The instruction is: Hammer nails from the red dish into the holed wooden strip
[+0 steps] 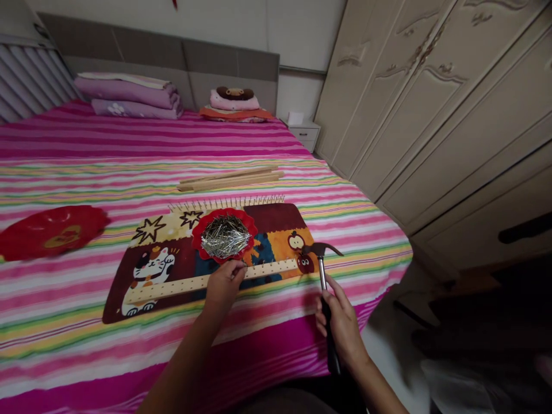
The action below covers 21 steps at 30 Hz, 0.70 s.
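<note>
My left hand [224, 283] rests on a long wooden strip with holes [181, 284], fingers pinched at its top edge just below a red dish full of small metal nails [224, 236]; what the fingertips hold is too small to make out. My right hand [340, 322] grips the black handle of a claw hammer [321, 253], whose head hovers over the strip's right end. Both lie on a cartoon cat mat [150, 264] on the striped bed.
Behind the mat lies a wooden strip with several nails standing in it [228, 203], and a bundle of plain wooden strips [233, 178]. A red plate [52, 230] sits at left. Folded bedding and pillows lie by the headboard. A wardrobe [431, 115] stands right.
</note>
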### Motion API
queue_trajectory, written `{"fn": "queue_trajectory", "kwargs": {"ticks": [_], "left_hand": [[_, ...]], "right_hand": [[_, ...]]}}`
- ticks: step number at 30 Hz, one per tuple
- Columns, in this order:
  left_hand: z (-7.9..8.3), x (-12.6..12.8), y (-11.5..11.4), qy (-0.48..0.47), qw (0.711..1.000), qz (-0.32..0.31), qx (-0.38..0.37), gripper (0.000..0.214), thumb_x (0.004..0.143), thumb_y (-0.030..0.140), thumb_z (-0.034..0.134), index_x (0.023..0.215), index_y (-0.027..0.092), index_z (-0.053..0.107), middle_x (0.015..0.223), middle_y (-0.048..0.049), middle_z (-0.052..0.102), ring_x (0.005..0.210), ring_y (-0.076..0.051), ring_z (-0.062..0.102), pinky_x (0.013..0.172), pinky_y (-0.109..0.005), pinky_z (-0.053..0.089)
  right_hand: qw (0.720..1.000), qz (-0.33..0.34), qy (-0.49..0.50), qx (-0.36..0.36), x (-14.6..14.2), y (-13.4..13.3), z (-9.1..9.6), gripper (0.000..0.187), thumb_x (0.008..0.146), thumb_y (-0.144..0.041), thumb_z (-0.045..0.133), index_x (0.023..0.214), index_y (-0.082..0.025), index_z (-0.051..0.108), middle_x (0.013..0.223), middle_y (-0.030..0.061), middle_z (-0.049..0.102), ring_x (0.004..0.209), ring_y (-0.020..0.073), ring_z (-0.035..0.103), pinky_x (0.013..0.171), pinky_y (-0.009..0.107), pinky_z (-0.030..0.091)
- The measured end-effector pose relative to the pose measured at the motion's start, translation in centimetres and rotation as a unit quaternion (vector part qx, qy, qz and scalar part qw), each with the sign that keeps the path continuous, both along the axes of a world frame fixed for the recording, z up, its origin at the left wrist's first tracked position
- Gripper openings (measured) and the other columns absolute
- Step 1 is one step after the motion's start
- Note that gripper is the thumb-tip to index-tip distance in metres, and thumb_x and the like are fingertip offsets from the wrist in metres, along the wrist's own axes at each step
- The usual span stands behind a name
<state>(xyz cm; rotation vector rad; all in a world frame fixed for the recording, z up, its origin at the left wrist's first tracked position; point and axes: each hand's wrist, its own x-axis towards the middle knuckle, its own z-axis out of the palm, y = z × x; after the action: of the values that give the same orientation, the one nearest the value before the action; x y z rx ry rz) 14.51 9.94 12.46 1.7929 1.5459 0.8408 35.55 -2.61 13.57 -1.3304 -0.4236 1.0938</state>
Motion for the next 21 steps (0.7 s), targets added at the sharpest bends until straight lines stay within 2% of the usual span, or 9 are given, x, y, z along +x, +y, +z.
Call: {"fn": "queue_trajectory", "kwargs": {"ticks": [2, 4, 6, 8, 10, 14, 18, 21], "left_hand": [[-0.2, 0.0, 0.0, 0.001, 1.000, -0.001, 0.014, 0.016, 0.074, 0.033, 0.052, 0.077, 0.022, 0.064, 0.076, 0.0009, 0.066, 0.069, -0.013, 0.059, 0.067, -0.024, 0.043], [-0.3, 0.0, 0.0, 0.003, 1.000, -0.003, 0.024, 0.015, 0.074, 0.032, 0.052, 0.076, 0.022, 0.063, 0.077, 0.0005, 0.065, 0.070, -0.013, 0.059, 0.067, -0.024, 0.043], [-0.5, 0.0, 0.0, 0.005, 0.999, -0.008, 0.031, 0.015, 0.075, 0.031, 0.052, 0.075, 0.022, 0.063, 0.078, 0.0004, 0.065, 0.071, -0.013, 0.058, 0.068, -0.024, 0.043], [-0.6, 0.0, 0.1, 0.010, 0.999, -0.012, 0.035, 0.014, 0.076, 0.029, 0.051, 0.076, 0.022, 0.063, 0.078, 0.0005, 0.065, 0.072, -0.013, 0.058, 0.068, -0.024, 0.042], [-0.7, 0.0, 0.1, 0.021, 0.999, -0.012, 0.039, 0.013, 0.076, 0.028, 0.052, 0.075, 0.022, 0.063, 0.076, 0.0009, 0.063, 0.071, -0.013, 0.057, 0.067, -0.023, 0.041], [-1.1, -0.1, 0.1, 0.036, 0.998, -0.011, 0.041, 0.012, 0.077, 0.028, 0.052, 0.071, 0.022, 0.061, 0.071, 0.0018, 0.060, 0.068, -0.012, 0.055, 0.064, -0.023, 0.040], [-1.3, -0.1, 0.1, 0.037, 0.998, -0.008, 0.053, 0.012, 0.077, 0.027, 0.052, 0.072, 0.022, 0.061, 0.072, 0.0011, 0.060, 0.068, -0.012, 0.055, 0.063, -0.023, 0.039], [-1.2, 0.0, 0.0, 0.030, 0.998, -0.009, 0.050, 0.012, 0.078, 0.028, 0.053, 0.074, 0.022, 0.062, 0.074, 0.0009, 0.062, 0.067, -0.013, 0.055, 0.064, -0.023, 0.039]], "right_hand": [[0.996, 0.075, -0.051, -0.011, -0.7, -0.1, 1.8, 0.056, 0.078, -0.039, 0.057, 0.130, -0.026, 0.043, 0.060, -0.0065, 0.051, 0.037, 0.0064, 0.039, 0.030, 0.015, 0.028], [0.980, 0.164, -0.111, -0.006, -1.4, 0.2, 3.2, 0.051, 0.081, -0.040, 0.053, 0.130, -0.025, 0.047, 0.059, -0.0057, 0.051, 0.039, 0.0071, 0.040, 0.033, 0.016, 0.029], [0.953, 0.238, -0.187, 0.023, -2.1, 0.6, 3.8, 0.046, 0.083, -0.037, 0.051, 0.127, -0.024, 0.051, 0.057, -0.0053, 0.048, 0.043, 0.0080, 0.041, 0.038, 0.018, 0.031], [0.924, 0.284, -0.251, 0.059, -2.8, 1.2, 3.7, 0.042, 0.085, -0.032, 0.048, 0.126, -0.024, 0.053, 0.056, -0.0056, 0.044, 0.047, 0.0086, 0.039, 0.043, 0.019, 0.032], [0.905, 0.304, -0.284, 0.084, -3.5, 1.7, 3.3, 0.041, 0.087, -0.028, 0.045, 0.127, -0.025, 0.052, 0.055, -0.0060, 0.040, 0.048, 0.0089, 0.035, 0.046, 0.020, 0.031], [0.890, 0.318, -0.312, 0.098, -4.3, 2.4, 3.2, 0.043, 0.087, -0.026, 0.042, 0.130, -0.026, 0.049, 0.057, -0.0057, 0.038, 0.047, 0.0094, 0.030, 0.046, 0.021, 0.029], [0.888, 0.318, -0.319, 0.096, -4.5, 2.6, 4.2, 0.042, 0.085, -0.028, 0.046, 0.126, -0.023, 0.054, 0.056, -0.0054, 0.038, 0.046, 0.0095, 0.029, 0.046, 0.022, 0.030], [0.889, 0.308, -0.321, 0.107, -4.6, 2.6, 4.8, 0.044, 0.088, -0.028, 0.043, 0.131, -0.025, 0.048, 0.057, -0.0054, 0.038, 0.047, 0.0097, 0.028, 0.047, 0.022, 0.030]]}}
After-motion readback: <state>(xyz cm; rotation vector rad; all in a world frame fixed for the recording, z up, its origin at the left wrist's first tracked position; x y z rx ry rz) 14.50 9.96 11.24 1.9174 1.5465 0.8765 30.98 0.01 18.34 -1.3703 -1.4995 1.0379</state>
